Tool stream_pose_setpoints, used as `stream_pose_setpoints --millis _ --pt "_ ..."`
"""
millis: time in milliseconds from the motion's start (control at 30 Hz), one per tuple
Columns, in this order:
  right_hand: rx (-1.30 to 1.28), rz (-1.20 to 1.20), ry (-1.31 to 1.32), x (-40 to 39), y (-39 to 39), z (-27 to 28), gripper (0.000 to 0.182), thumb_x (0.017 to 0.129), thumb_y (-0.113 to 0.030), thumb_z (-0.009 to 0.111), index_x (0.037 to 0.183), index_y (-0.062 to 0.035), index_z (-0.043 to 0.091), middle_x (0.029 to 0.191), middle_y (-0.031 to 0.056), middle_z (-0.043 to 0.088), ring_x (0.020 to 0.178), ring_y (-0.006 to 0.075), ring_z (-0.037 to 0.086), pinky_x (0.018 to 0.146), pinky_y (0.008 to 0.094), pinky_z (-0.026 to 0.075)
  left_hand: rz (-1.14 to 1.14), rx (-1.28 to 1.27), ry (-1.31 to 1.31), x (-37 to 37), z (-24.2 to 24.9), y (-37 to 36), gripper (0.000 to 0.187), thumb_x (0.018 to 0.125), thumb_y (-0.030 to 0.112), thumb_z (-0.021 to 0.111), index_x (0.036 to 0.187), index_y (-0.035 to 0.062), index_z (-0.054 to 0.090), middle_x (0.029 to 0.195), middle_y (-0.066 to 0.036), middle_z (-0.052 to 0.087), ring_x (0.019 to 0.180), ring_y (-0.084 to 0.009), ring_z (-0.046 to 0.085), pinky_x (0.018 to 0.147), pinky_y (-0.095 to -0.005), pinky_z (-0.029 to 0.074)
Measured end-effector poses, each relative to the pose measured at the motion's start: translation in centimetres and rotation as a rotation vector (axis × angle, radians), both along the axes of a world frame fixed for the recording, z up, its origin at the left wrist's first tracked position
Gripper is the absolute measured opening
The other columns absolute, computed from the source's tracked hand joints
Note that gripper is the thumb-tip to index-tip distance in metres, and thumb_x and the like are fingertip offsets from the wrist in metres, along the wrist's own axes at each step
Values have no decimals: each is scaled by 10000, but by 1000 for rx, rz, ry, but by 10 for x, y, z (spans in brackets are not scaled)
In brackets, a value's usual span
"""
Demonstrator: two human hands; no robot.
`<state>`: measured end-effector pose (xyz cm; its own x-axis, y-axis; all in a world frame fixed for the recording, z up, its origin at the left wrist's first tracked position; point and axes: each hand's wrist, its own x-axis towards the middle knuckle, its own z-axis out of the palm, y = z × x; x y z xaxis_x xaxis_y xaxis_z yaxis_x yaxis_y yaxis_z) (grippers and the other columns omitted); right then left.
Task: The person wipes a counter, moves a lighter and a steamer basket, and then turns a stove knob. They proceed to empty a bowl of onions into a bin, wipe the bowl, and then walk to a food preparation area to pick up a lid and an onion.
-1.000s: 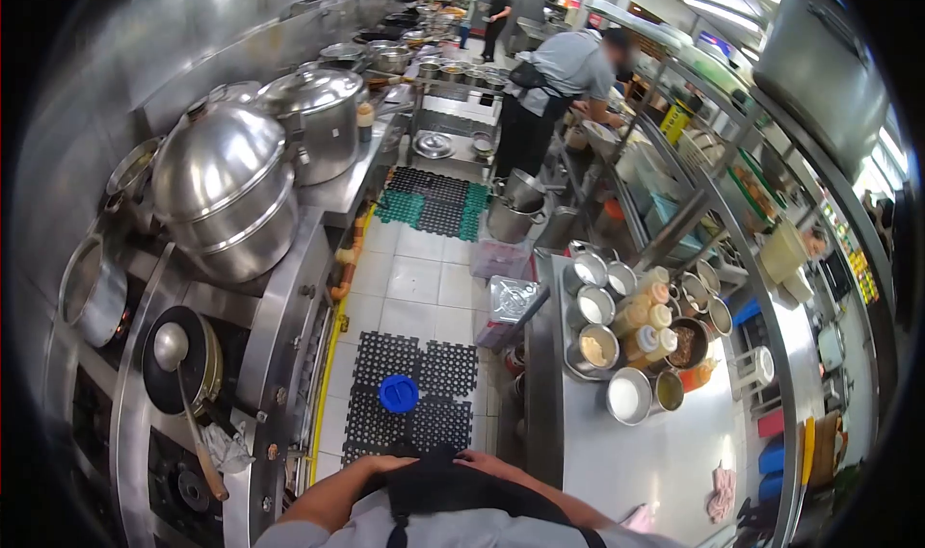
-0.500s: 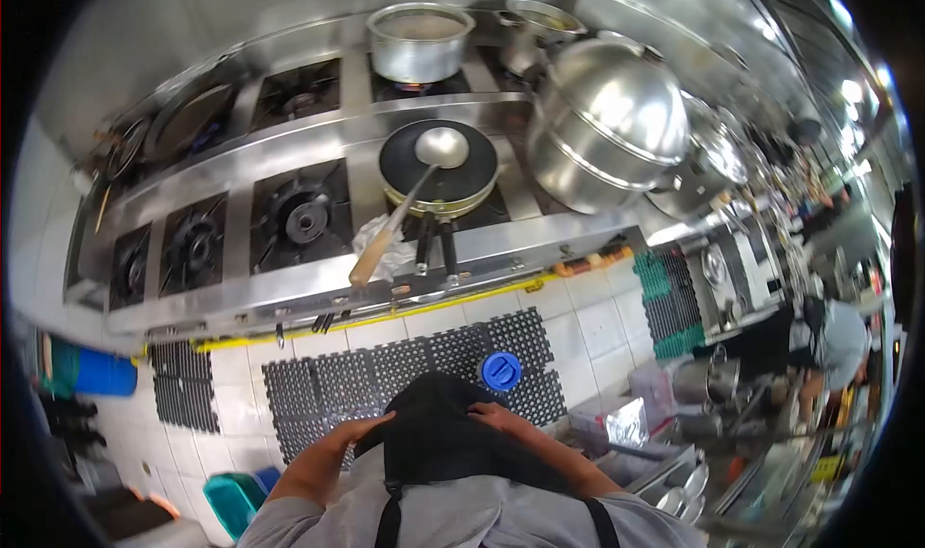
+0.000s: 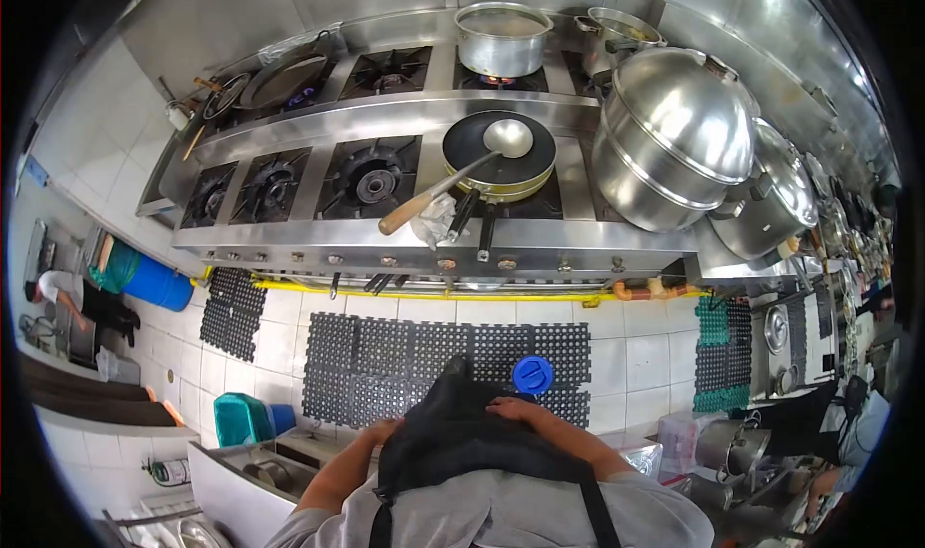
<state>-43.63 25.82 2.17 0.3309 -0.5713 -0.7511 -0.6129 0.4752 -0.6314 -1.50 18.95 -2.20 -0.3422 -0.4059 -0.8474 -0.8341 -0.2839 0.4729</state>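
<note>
My right hand (image 3: 511,410) rests at the front of the black apron (image 3: 453,428), its fingers bent against the cloth. At the apron's other side is my left hand (image 3: 387,430), its fingers mostly hidden. Both hands are apart from the stove. Ahead, a black frying pan (image 3: 472,155) sits on a front burner, with a second handle showing beneath it. A wooden-handled ladle (image 3: 508,139) lies across the pan, its handle reaching over the stove's front edge. Beside the pan handles is a crumpled whitish cloth (image 3: 436,219).
A pot (image 3: 503,45) stands over a lit back burner. A large domed steamer pot (image 3: 665,153) is to the right. On the matted floor sits a blue-lidded container (image 3: 532,376). A person (image 3: 72,298) is far left, another person (image 3: 862,428) far right. A blue barrel (image 3: 159,280) stands left.
My view has turned left, so the stove and pans appear further right. A person at the far left has come into sight. Both hands stay at the apron.
</note>
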Motion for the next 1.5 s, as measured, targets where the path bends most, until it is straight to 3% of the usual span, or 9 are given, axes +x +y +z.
stream_pose_setpoints --millis 200,233,367,567,633,933,1200,1367,1500 --pt "33 141 150 -19 32 -20 623 938 -558 485 1325 -77 566 1382 162 533 1286 338 493 1088 420 370 283 -378 -105 -4 23 64 513 924 508 506 1163 91 685 1149 -231 661 1065 -400 635 909 -432 502" --pt "5 158 240 -29 42 -31 633 929 -553 498 1323 -62 559 1329 176 578 1250 351 527 1067 427 398 -166 -608 -118 6 18 71 426 905 435 529 1178 143 676 1105 -239 662 1041 -406 637 893 -451 507" --pt "-13 192 344 -82 79 -112 589 920 -506 516 1235 -16 600 1116 187 683 1123 348 622 981 457 471 -42 -552 -176 28 10 95 460 879 454 542 1194 143 668 1115 -238 658 1070 -411 622 928 -454 495" --pt "101 -827 144 -100 99 -60 318 874 -225 566 1041 35 641 750 173 701 523 284 662 463 394 545 273 -402 -352 38 41 75 551 857 505 580 1083 16 698 1150 -249 653 1114 -396 609 971 -447 468" --pt "-112 9 282 -118 119 -99 199 866 -116 558 984 33 617 719 174 683 470 245 634 368 356 503 216 -381 -333 42 53 61 550 852 507 581 1081 22 701 1135 -249 659 1110 -395 612 968 -444 470" --pt "128 -673 283 32 44 -38 366 850 -315 666 653 -13 603 580 129 618 433 228 597 404 377 507 218 -298 -207 112 34 16 559 838 543 578 1089 61 709 1140 -225 666 1105 -377 622 965 -431 473" --pt "-384 -426 273 136 -94 1 343 920 -332 598 808 -21 689 575 90 625 475 192 611 462 341 496 409 -255 -156 292 -45 5 532 848 452 602 1111 -2 689 1108 -239 673 1123 -381 614 977 -434 466" --pt "-813 -622 376 134 -182 37 225 882 -246 638 799 -37 652 610 104 633 525 205 622 516 343 494 740 -151 -200 345 -6 -3 290 903 291 634 992 18 676 724 -109 664 523 -219 609 469 -377 468" --pt "-1199 -531 559 113 -267 83 166 855 -194 625 827 -32 648 742 168 668 655 338 651 600 398 518 932 -148 -131 349 -2 -11 275 925 265 601 1012 7 640 758 -123 661 561 -215 610 475 -363 455"
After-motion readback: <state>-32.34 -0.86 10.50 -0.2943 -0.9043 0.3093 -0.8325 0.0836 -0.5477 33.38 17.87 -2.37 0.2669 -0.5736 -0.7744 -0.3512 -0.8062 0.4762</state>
